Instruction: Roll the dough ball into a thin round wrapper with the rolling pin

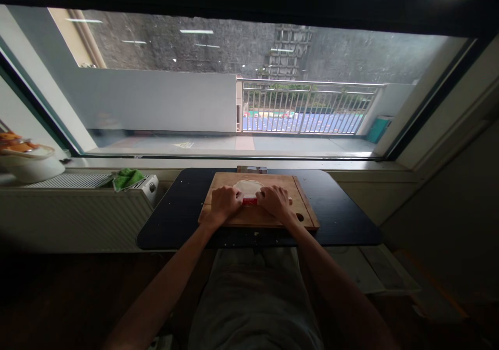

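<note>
Both of my hands are wrapped round a rolling pin (250, 201), which lies crosswise over a wooden cutting board (273, 220). A red band on the pin shows between the fists, and its wooden end pokes out past my right hand (275, 201). My left hand (225, 201) grips the other side, hiding most of that end. A flat pale round of dough (248, 186) lies on the board just beyond the pin; its near edge is partly covered by the pin and my fingers.
The board rests on a dark table (171, 210) with pale specks. Behind stands a window with a sill (312, 165); a small box-like item (252, 170) is at the table's back edge. To the left are a radiator (97, 215), a green cloth (127, 179) and a white bowl (33, 164).
</note>
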`<state>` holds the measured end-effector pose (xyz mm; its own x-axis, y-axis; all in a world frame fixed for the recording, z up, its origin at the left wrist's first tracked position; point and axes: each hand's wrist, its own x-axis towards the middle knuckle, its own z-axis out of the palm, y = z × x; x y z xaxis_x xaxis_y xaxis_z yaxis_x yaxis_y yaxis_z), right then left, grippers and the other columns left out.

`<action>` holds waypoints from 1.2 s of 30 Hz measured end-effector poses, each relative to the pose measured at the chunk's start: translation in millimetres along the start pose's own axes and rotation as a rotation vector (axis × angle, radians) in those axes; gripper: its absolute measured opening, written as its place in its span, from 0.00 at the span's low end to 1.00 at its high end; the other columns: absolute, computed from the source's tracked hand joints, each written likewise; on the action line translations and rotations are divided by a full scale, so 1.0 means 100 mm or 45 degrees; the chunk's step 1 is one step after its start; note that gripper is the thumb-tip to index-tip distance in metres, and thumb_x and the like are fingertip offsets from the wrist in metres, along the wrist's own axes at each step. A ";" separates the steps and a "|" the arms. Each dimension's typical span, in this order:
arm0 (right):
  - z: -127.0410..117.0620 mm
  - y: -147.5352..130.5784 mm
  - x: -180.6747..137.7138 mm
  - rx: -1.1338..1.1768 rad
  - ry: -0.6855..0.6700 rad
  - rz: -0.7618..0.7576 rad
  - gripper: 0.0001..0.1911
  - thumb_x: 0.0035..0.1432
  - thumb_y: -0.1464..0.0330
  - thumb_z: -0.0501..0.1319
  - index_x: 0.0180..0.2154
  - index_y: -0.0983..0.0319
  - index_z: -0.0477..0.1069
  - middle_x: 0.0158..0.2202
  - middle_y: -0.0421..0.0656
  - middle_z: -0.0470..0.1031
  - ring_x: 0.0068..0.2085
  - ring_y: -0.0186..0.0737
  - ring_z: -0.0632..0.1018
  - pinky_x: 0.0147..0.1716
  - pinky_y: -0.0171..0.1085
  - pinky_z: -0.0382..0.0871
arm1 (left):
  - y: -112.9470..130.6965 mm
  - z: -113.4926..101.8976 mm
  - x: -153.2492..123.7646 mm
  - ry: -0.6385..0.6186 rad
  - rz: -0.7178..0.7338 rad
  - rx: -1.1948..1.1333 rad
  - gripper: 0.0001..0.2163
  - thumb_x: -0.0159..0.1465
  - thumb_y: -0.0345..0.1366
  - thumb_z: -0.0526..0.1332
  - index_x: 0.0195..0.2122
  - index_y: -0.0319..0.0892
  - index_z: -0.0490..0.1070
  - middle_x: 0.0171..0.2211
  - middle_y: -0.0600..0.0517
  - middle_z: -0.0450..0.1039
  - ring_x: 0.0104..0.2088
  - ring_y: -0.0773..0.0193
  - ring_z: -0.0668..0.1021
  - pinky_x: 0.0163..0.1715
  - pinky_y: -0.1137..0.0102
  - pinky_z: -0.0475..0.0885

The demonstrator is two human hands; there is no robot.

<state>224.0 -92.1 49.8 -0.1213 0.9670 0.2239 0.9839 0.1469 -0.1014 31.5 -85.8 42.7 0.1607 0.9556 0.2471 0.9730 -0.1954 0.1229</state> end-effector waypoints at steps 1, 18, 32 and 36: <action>0.00 0.00 -0.02 -0.001 -0.004 -0.001 0.20 0.72 0.61 0.55 0.44 0.60 0.86 0.45 0.53 0.87 0.45 0.49 0.85 0.45 0.39 0.67 | 0.00 0.01 -0.01 0.004 -0.001 -0.001 0.22 0.73 0.44 0.52 0.43 0.43 0.87 0.42 0.39 0.85 0.45 0.48 0.85 0.46 0.61 0.74; 0.03 0.03 0.28 0.065 -0.063 -0.015 0.21 0.72 0.60 0.57 0.41 0.63 0.86 0.43 0.56 0.87 0.44 0.48 0.84 0.41 0.37 0.66 | -0.01 -0.04 0.32 -0.154 -0.004 -0.012 0.20 0.70 0.41 0.54 0.44 0.42 0.87 0.46 0.36 0.85 0.48 0.47 0.86 0.50 0.61 0.76; 0.05 0.01 0.13 -0.004 -0.014 -0.033 0.20 0.72 0.61 0.56 0.43 0.62 0.86 0.44 0.54 0.87 0.45 0.48 0.85 0.43 0.38 0.66 | 0.04 -0.04 0.12 -0.084 0.009 0.031 0.21 0.72 0.42 0.52 0.44 0.41 0.87 0.45 0.38 0.85 0.47 0.48 0.85 0.48 0.61 0.76; 0.02 -0.02 0.03 -0.008 0.004 -0.019 0.19 0.72 0.61 0.55 0.43 0.61 0.85 0.45 0.53 0.87 0.45 0.48 0.85 0.44 0.39 0.67 | 0.05 -0.03 0.03 -0.040 0.001 0.031 0.22 0.72 0.43 0.51 0.44 0.41 0.87 0.44 0.39 0.85 0.46 0.48 0.85 0.46 0.61 0.75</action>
<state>221.3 -89.0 48.3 -0.1355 0.9641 0.2284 0.9828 0.1599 -0.0919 36.2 -85.0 47.2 0.1659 0.9620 0.2168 0.9766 -0.1908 0.0990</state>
